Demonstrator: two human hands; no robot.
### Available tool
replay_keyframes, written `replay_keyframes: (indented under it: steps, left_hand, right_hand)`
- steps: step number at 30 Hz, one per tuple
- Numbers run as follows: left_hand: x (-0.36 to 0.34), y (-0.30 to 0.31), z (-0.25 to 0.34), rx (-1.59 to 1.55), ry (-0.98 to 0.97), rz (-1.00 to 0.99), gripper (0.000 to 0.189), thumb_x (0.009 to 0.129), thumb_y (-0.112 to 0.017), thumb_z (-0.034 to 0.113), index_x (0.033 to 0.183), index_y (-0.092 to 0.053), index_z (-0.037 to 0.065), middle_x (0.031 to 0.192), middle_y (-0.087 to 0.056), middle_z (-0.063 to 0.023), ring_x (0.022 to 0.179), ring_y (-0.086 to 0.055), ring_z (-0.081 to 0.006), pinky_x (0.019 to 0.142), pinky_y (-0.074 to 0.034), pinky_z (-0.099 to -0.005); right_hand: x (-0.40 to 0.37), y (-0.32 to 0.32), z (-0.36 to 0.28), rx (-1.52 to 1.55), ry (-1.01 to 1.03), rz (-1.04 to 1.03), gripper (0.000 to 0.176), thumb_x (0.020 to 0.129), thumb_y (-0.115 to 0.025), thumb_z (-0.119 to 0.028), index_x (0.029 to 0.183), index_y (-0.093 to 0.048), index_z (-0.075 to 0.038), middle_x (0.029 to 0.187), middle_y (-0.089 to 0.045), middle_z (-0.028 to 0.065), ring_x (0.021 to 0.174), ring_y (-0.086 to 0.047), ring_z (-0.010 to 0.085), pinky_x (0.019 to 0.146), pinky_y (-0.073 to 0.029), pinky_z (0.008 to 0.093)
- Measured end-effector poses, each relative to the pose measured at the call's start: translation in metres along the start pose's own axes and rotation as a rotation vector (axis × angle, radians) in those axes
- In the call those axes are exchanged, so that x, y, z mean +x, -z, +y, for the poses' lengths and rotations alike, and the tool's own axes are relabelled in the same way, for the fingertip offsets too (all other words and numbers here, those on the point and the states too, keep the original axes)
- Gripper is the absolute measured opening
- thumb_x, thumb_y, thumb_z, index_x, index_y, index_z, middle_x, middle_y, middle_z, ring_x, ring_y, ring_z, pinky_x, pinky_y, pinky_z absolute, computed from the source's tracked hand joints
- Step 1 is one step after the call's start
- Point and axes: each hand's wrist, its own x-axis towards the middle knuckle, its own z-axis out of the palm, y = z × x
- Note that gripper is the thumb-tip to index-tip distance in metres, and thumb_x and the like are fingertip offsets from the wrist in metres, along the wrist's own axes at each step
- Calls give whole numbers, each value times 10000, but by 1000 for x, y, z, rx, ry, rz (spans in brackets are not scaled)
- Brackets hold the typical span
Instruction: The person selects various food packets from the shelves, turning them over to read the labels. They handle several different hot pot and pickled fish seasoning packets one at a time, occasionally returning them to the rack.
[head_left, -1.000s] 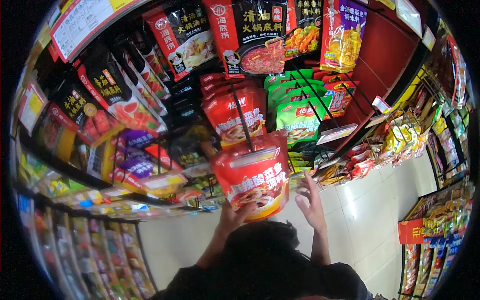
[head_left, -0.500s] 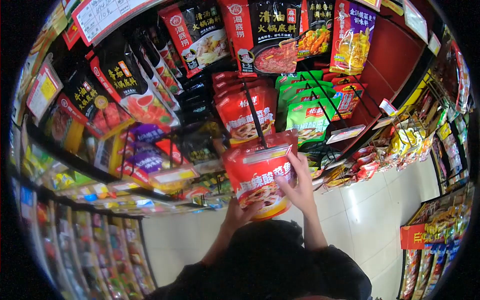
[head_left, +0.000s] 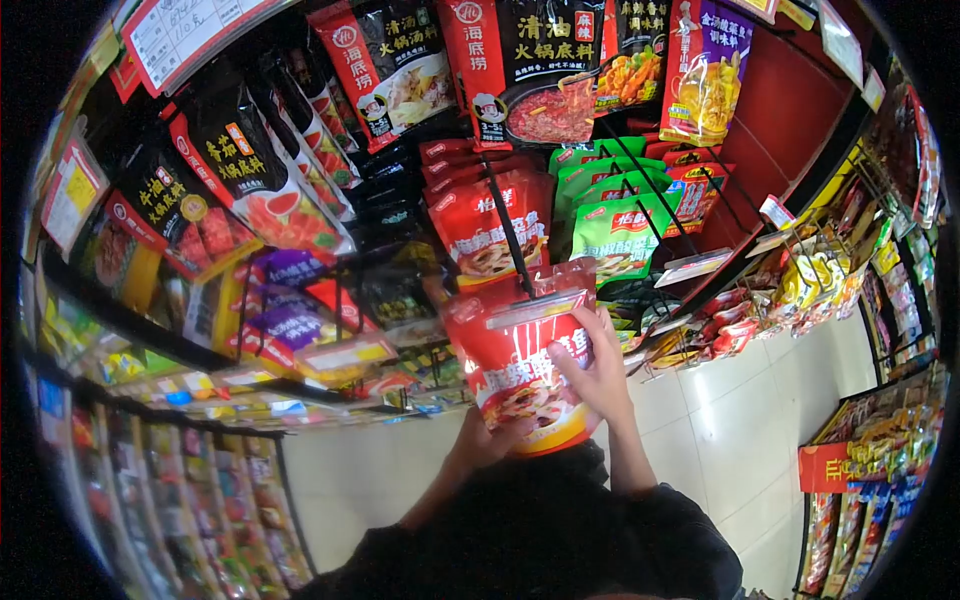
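A red seasoning packet (head_left: 540,345) with yellow along its bottom and a food picture is between my two hands, in front of a hanging hook. My left hand (head_left: 487,436) grips its lower left corner, partly hidden by the packet. My right hand (head_left: 600,375) holds the right edge, thumb across the front and fingers near the clear price tag holder (head_left: 535,311) at the hook's end. The holder overlaps the packet's upper part. Behind it hang several similar red packets (head_left: 493,225), with green packets (head_left: 622,225) to their right.
Black hotpot base packets (head_left: 545,75) hang along the upper row. Purple packets (head_left: 290,325) sit lower left. Metal hooks and price tags (head_left: 695,264) jut out from the shelf. Pale floor tiles (head_left: 700,430) show below, and another stocked shelf (head_left: 180,490) stands at lower left.
The held red packet has come slightly lower, toward me, with both hands still on it. My right thumb has shifted a little up its front.
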Motion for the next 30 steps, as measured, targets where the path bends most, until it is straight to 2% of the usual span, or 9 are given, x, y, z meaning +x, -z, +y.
replay_keyframes:
  steps: [1, 4, 5, 8, 12, 18, 19, 26, 30]
  left_hand:
    - [-2, 3, 0, 107, 26, -74, 571, 949, -623, -53, 1472, -393, -25, 1452, -501, -206, 1281, -573, -320, 1056, -525, -473]
    - [-9, 2, -24, -35, 112, -54, 579, 952, -607, -63, 1481, -372, -39, 1467, -487, -215, 1290, -568, -321, 1083, -505, -468]
    - [-9, -5, -10, 28, 74, -15, 533, 945, -630, -20, 1441, -434, -50, 1391, -571, -204, 1250, -602, -294, 1064, -508, -426]
    - [-7, -9, 11, 133, 129, 17, 497, 927, -670, 40, 1389, -509, -46, 1315, -636, -185, 1202, -634, -268, 1027, -517, -390]
    - [-4, -10, 25, 234, 85, 65, 465, 901, -711, 64, 1326, -565, -57, 1292, -654, -177, 1161, -654, -264, 1003, -526, -390]
    - [-7, -10, 17, 117, 106, 39, 586, 893, -729, 65, 1409, -472, -37, 1336, -615, -179, 1209, -626, -271, 1040, -511, -410]
    - [-10, -9, 21, 188, 86, 40, 624, 891, -734, 69, 1431, -434, -21, 1351, -599, -173, 1236, -607, -280, 1055, -503, -417]
    - [-5, 6, 3, 4, 173, 59, 524, 901, -726, 69, 1368, -501, -10, 1308, -629, -158, 1194, -625, -258, 1031, -512, -407]
    - [-11, 10, -4, 280, 152, -6, 500, 922, -727, 132, 1363, -530, 5, 1318, -633, -165, 1130, -666, -281, 1024, -512, -406]
  right_hand:
    - [1, 1, -2, 20, -1, 1, 544, 852, -786, -132, 1325, -552, 1, 1200, -560, 184, 1108, -574, 306, 963, -460, 376]
    - [1, 5, -9, 63, -21, 2, 522, 863, -776, -138, 1320, -564, -2, 1181, -553, 179, 1092, -576, 301, 956, -460, 371]
    - [0, 6, -12, 67, -38, 1, 511, 866, -775, -149, 1313, -574, -5, 1175, -551, 184, 1089, -582, 308, 953, -466, 375]
    - [0, 5, -13, 59, -33, 4, 497, 875, -773, -171, 1304, -584, -4, 1144, -541, 175, 1063, -584, 305, 933, -472, 371]
    - [-1, 2, -10, 60, -49, 15, 492, 882, -768, -182, 1301, -585, -2, 1130, -536, 173, 1052, -580, 305, 925, -470, 366]
    - [-3, 2, -13, 47, -15, 31, 479, 875, -768, -164, 1299, -598, -24, 1145, -544, 184, 1054, -579, 319, 927, -469, 379]
    - [-3, 2, -14, 51, -12, 33, 478, 872, -769, -160, 1300, -602, -30, 1150, -547, 187, 1060, -579, 322, 928, -470, 383]
    - [-15, -7, -9, 17, -57, 28, 500, 869, -767, -159, 1337, -613, -74, 1178, -566, 191, 1118, -563, 330, 988, -441, 391]
    - [-35, -9, 4, 72, -115, -4, 586, 855, -785, -195, 1392, -580, -87, 1277, -507, 219, 1183, -522, 357, 1034, -412, 427]
